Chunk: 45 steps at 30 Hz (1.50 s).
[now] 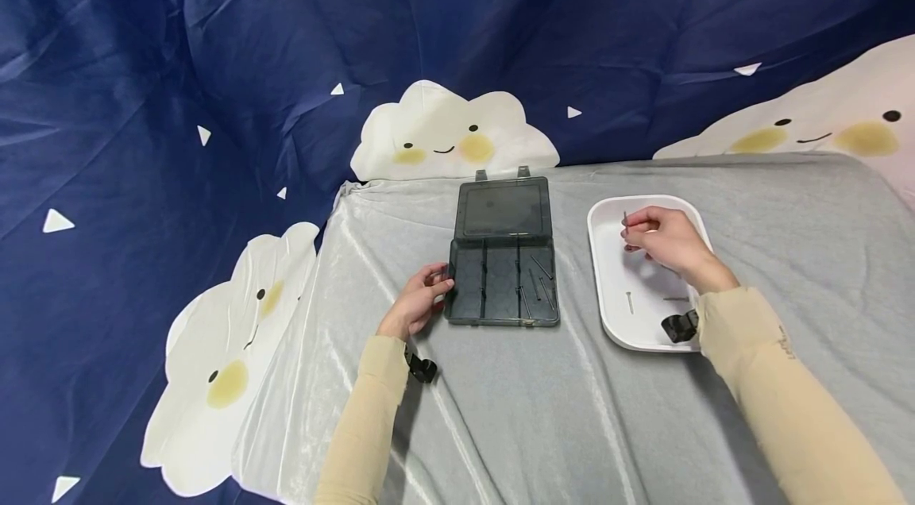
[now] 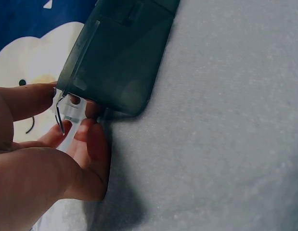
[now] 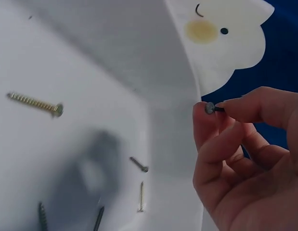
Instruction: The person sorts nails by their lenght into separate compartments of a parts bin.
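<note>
On the left of a dark translucent compartment box (image 1: 466, 283), whose lid stands open toward the back, my left hand (image 1: 417, 302) grips the side edge. In the left wrist view the thumb lies on the box's rim and the other fingers curl beside its corner. Several thin fasteners (image 1: 535, 285) lie in the right-hand section. Over a white tray (image 1: 597, 283), my right hand (image 1: 673, 241) pinches a nail (image 3: 210, 108) between thumb and fingertips; its flat grey head shows. Below it in the tray are a yellowish screw (image 3: 35, 103) and several smaller or darker fasteners (image 3: 139, 164).
A wrinkled grey cloth (image 1: 515, 410) covers the table. Behind it hangs a dark blue curtain (image 1: 608, 28) with white triangles and smiling clouds. A strip of cloth separates the box from the tray, whose raised walls surround the loose screws.
</note>
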Each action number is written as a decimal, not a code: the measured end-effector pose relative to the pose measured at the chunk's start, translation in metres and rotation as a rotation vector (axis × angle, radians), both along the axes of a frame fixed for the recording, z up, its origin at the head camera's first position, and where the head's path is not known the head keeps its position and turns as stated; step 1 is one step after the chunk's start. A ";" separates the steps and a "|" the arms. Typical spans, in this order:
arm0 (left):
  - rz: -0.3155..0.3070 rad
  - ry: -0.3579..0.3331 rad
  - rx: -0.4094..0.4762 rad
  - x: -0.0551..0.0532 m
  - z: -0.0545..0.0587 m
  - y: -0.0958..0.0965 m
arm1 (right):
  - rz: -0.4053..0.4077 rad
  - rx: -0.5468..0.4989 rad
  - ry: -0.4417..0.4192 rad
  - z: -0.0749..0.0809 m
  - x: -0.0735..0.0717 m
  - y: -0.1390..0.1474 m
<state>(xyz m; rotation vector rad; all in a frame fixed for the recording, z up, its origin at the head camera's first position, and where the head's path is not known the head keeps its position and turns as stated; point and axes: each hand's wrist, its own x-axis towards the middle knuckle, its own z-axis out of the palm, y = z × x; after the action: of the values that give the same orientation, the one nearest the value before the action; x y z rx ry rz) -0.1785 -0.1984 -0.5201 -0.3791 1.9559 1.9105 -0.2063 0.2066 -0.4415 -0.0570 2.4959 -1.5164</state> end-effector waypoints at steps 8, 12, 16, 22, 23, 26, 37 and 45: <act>0.004 0.008 0.004 0.001 0.000 0.001 | 0.017 -0.069 0.044 0.010 0.004 -0.014; -0.012 0.023 0.009 0.002 0.000 -0.001 | 0.024 -0.087 0.065 0.014 0.005 -0.022; -0.028 0.051 0.014 0.004 0.002 -0.002 | 0.018 -0.119 0.083 0.016 0.007 -0.032; -0.020 0.031 0.015 0.002 0.001 -0.001 | 0.041 -0.101 0.083 0.017 0.012 -0.048; -0.017 0.023 0.015 0.001 0.001 0.000 | 0.042 -0.101 0.079 0.018 0.013 -0.051; -0.008 0.011 0.008 0.000 0.000 0.000 | 0.041 -0.092 0.075 0.019 0.016 -0.061; 0.001 -0.005 -0.006 0.001 0.003 0.001 | 0.064 -0.092 0.026 0.001 0.024 -0.092; 0.004 -0.006 -0.006 0.001 0.002 0.001 | 0.086 -0.022 -0.016 -0.009 0.032 -0.103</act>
<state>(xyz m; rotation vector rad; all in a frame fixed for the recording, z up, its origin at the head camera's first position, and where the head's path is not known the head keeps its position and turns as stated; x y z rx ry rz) -0.1778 -0.1976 -0.5178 -0.3907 1.9596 1.9042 -0.1748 0.1032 -0.4500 -0.1534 2.4318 -1.5040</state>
